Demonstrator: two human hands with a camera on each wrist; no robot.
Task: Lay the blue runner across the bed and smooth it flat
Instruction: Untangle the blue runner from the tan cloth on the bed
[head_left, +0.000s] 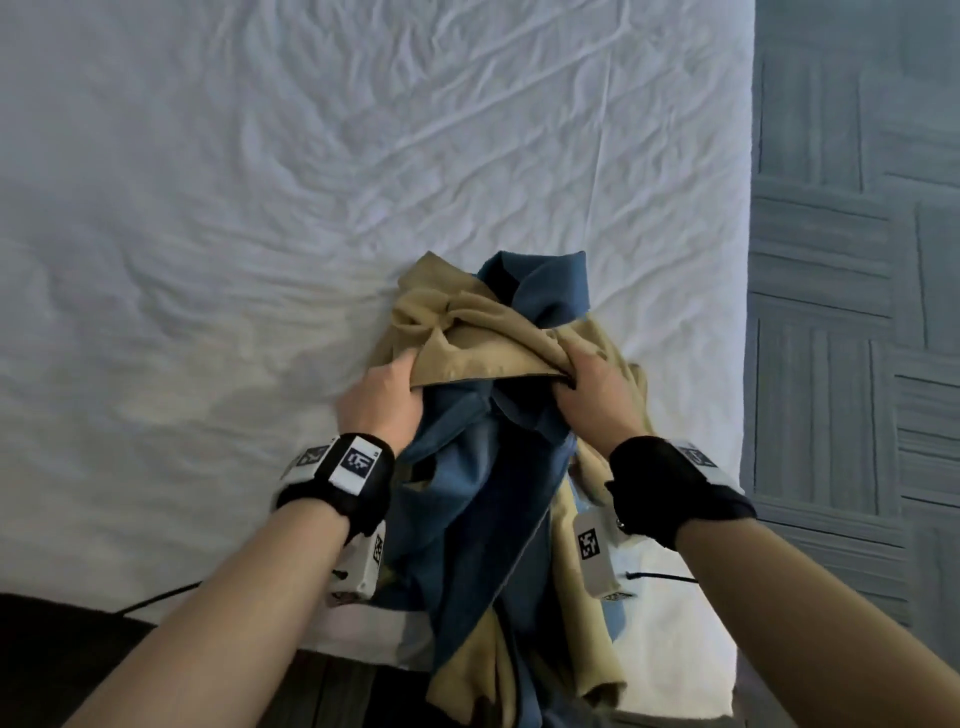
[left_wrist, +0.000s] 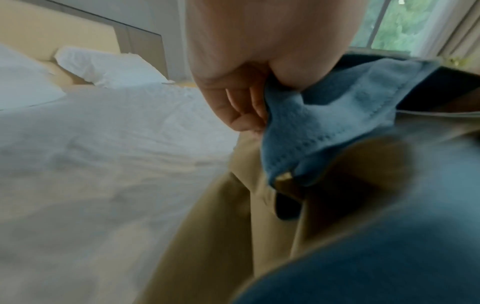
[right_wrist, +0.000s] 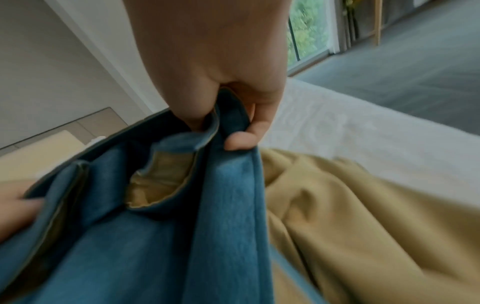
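The blue runner (head_left: 483, 499), with a tan lining, lies bunched in a heap near the bed's front right corner, and its lower part hangs over the front edge. My left hand (head_left: 387, 397) grips a folded edge of it on the left. The left wrist view shows those fingers pinching a stitched blue hem of the runner (left_wrist: 324, 127). My right hand (head_left: 592, 389) grips the same bunched edge on the right. In the right wrist view its thumb and fingers curl round a blue fold of the runner (right_wrist: 228, 185). The white bed sheet (head_left: 311, 208) is wrinkled.
Grey patterned carpet (head_left: 857, 260) runs along the bed's right side. White pillows (left_wrist: 109, 67) and a beige headboard (left_wrist: 52, 35) stand at the far end. A window (left_wrist: 405, 22) is beyond the bed. A dark floor strip (head_left: 62, 649) lies below the front edge.
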